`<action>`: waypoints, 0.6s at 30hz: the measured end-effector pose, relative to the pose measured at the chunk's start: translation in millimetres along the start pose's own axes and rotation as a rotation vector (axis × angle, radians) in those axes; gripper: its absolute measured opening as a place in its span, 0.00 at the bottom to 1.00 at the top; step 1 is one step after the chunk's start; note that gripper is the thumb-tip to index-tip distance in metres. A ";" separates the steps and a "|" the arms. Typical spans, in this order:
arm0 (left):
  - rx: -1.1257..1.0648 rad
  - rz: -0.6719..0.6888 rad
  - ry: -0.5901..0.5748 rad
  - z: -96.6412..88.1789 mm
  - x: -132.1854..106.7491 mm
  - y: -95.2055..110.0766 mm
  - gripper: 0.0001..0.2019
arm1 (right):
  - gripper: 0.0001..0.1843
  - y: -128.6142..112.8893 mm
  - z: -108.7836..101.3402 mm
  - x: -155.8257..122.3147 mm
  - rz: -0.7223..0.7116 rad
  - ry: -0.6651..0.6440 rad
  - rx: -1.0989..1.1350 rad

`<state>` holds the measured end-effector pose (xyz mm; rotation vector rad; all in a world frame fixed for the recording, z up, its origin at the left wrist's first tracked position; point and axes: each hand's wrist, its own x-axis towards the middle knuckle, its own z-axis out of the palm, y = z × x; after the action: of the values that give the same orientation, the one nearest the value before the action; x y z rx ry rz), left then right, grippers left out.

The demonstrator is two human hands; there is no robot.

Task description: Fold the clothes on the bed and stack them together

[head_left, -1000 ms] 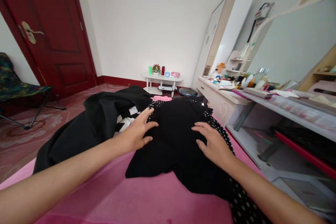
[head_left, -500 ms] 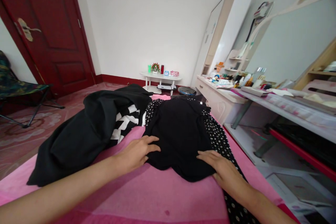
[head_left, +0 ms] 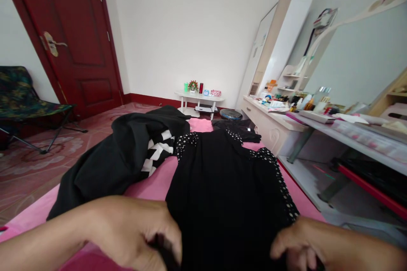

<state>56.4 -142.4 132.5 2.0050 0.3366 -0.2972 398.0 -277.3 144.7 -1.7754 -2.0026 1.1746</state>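
Note:
A black garment (head_left: 222,186) with white-dotted trim along its shoulders and right side lies stretched toward me over a pink bedspread (head_left: 155,186). My left hand (head_left: 136,230) is closed on its near left edge, the fabric bunched in the fingers. At the near right edge my right hand (head_left: 302,243) grips the same cloth, fingers curled round it. The garment's near end runs out of the picture. To the left lies a crumpled black cloth (head_left: 111,165) with a black-and-white patterned part (head_left: 157,152).
Another folded black item (head_left: 237,129) lies at the bed's far end. A dressing table (head_left: 267,114) crowded with bottles stands on the right. A camouflage folding chair (head_left: 28,97) is by the red door (head_left: 74,46). A small white table (head_left: 200,95) stands by the wall.
Both hands have come closer to me and closed on the garment's near edge, pulling the black cloth out longer toward me. The view has shifted slightly.

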 end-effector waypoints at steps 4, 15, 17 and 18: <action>-0.043 0.026 0.036 -21.2 24.9 -32.2 0.25 | 0.29 -9.1 -10.2 61.2 -0.099 -0.084 0.205; 0.362 -0.405 1.139 -133.3 90.2 -138.8 0.35 | 0.13 67.6 55.9 238.3 -0.130 0.684 0.410; 0.389 -0.422 1.135 -134.2 102.0 -145.0 0.31 | 0.11 72.2 58.4 238.4 -0.217 0.717 0.338; 0.392 -0.419 1.132 -133.1 108.9 -145.8 0.27 | 0.10 72.5 58.3 237.1 -0.261 0.723 0.306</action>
<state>113.1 50.8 31.1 2.2945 1.5019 0.6127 356.0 -89.1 -21.8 -1.4409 -1.4703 0.5879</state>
